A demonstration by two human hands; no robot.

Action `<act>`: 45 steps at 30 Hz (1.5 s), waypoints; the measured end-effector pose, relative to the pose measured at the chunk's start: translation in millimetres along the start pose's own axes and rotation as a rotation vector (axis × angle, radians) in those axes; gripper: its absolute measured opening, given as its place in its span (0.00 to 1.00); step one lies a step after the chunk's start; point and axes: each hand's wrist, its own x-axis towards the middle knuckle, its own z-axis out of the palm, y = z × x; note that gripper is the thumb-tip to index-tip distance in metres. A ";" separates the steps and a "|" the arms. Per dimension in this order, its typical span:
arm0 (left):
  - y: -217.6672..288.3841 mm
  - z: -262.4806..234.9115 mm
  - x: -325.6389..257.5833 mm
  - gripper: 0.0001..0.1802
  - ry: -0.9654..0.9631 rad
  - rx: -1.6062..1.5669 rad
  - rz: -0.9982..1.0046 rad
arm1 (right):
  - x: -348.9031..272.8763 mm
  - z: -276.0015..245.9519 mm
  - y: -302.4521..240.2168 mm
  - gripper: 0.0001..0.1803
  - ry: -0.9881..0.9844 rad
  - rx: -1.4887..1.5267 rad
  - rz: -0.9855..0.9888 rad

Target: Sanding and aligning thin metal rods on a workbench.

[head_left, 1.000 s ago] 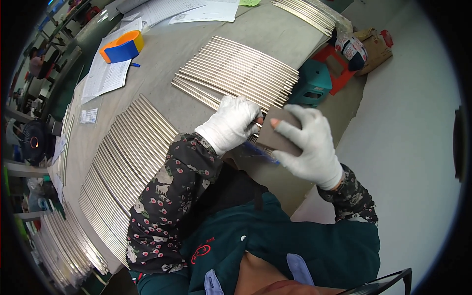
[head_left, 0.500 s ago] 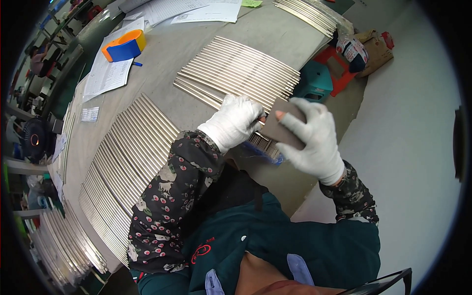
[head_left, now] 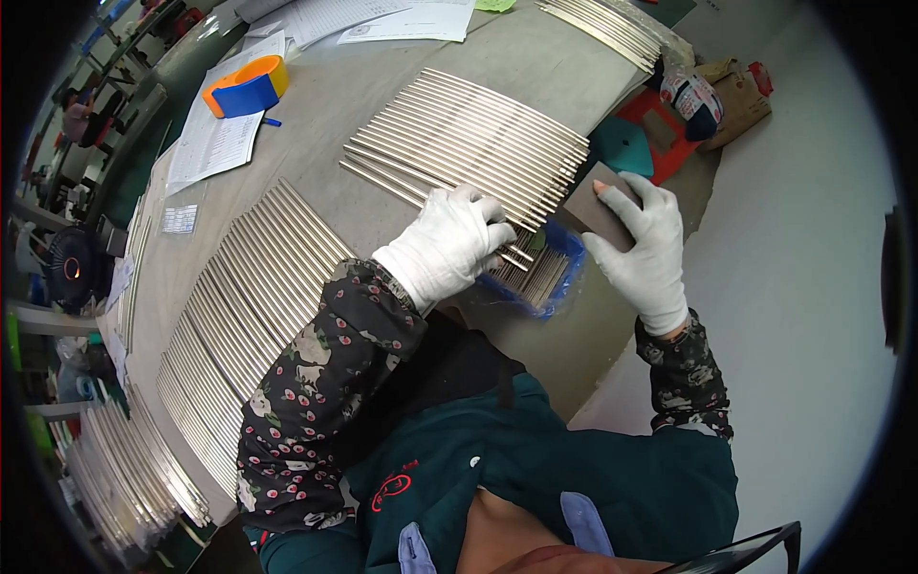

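My left hand [head_left: 448,241], in a white glove with bare fingertips, is closed over thin metal rods [head_left: 519,254] at the near edge of a row. Their ends stick out to the right past my fingers. The row of silvery rods [head_left: 469,134] lies side by side on the table beyond that hand. Off to the right, my right hand [head_left: 643,251], gloved too, grips a flat grey-brown block [head_left: 585,203] between thumb and fingers. The block is apart from the rods. Part of it is hidden behind the fingers.
Below the table edge stands a blue lined bin [head_left: 572,256] with short rods inside. A larger row of rods [head_left: 253,306] lies on the left. Farther off are an orange-and-blue tape ring [head_left: 251,96], papers [head_left: 206,153], another rod bundle [head_left: 602,33] and a red stool [head_left: 669,143].
My right hand has moved right with the block, away from the rod ends. My left hand has shifted slightly, and the rod ends and the blue bin now show more.
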 end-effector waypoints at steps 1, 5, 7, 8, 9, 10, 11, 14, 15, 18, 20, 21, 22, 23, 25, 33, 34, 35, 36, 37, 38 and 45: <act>-1.2 2.0 -1.2 0.13 -0.029 0.010 -0.013 | -0.4 -0.2 -1.3 0.28 0.000 0.001 0.002; -4.0 2.2 -3.8 0.10 -0.039 -0.060 -0.056 | -1.4 -1.4 -7.2 0.28 -0.010 0.020 -0.044; -5.1 -0.1 -1.7 0.10 -0.050 -0.087 -0.070 | -2.8 -1.7 -8.4 0.29 -0.005 0.021 -0.054; -5.3 -1.1 -1.0 0.09 -0.062 -0.113 -0.086 | -3.4 -1.6 -9.0 0.29 -0.008 0.032 -0.059; -5.5 -0.8 -0.7 0.09 -0.062 -0.112 -0.086 | -4.1 -1.8 -10.0 0.29 -0.011 0.043 -0.064; -5.6 0.2 -0.4 0.09 -0.049 -0.114 -0.097 | -4.9 -1.9 -12.1 0.29 -0.011 0.043 -0.064; -5.8 1.9 -0.3 0.09 -0.037 -0.118 -0.109 | -6.6 -1.8 -15.5 0.29 -0.020 0.090 -0.076; -6.6 4.9 -0.6 0.08 -0.016 -0.137 -0.144 | -9.8 -8.4 -40.1 0.29 -0.130 0.209 -0.121; -6.6 5.6 -0.4 0.08 -0.017 -0.139 -0.140 | -11.2 -9.0 -50.2 0.28 -0.182 0.240 -0.149; -6.5 5.3 -3.6 0.07 0.011 -0.136 -0.165 | -5.7 -0.2 -48.9 0.27 -0.134 0.117 -0.153; -8.5 8.7 -2.4 0.07 -0.012 -0.163 -0.189 | 6.8 -2.9 -30.4 0.27 -0.050 -0.126 -0.041; -9.0 9.9 -0.9 0.07 -0.011 -0.163 -0.186 | 3.8 -5.7 -30.9 0.27 -0.004 -0.068 -0.059; -9.2 10.8 0.4 0.07 -0.019 -0.145 -0.190 | -0.2 -8.9 -40.4 0.27 -0.042 0.045 -0.089; -7.9 9.4 0.2 0.07 -0.029 -0.127 -0.196 | -4.6 -10.5 -54.0 0.28 -0.143 0.129 -0.134; -4.8 4.7 -0.1 0.07 -0.021 -0.110 -0.195 | -6.2 -4.2 -58.0 0.30 -0.211 0.154 -0.165; -7.9 11.1 0.0 0.06 0.013 -0.123 -0.182 | -6.2 -4.5 -54.1 0.27 -0.212 0.174 -0.234; -7.5 10.9 0.9 0.05 0.002 -0.115 -0.182 | -3.8 -3.1 -47.0 0.27 -0.213 0.172 -0.231; -6.2 8.7 0.6 0.05 -0.008 -0.105 -0.184 | 3.4 -2.9 -35.0 0.27 -0.104 -0.043 -0.150; -6.0 7.8 0.5 0.05 -0.007 -0.102 -0.186 | 8.8 -2.6 -25.3 0.28 0.007 -0.254 -0.071; -5.1 7.4 1.1 0.05 -0.026 -0.088 -0.192 | 11.1 -7.1 -21.7 0.29 0.028 -0.209 -0.019; -4.4 8.3 2.9 0.04 -0.046 -0.078 -0.194 | 9.5 -7.9 -24.0 0.29 0.029 -0.211 -0.018; -4.2 5.5 2.3 0.05 -0.004 -0.121 -0.196 | 7.9 -0.1 -27.4 0.27 -0.021 -0.149 -0.051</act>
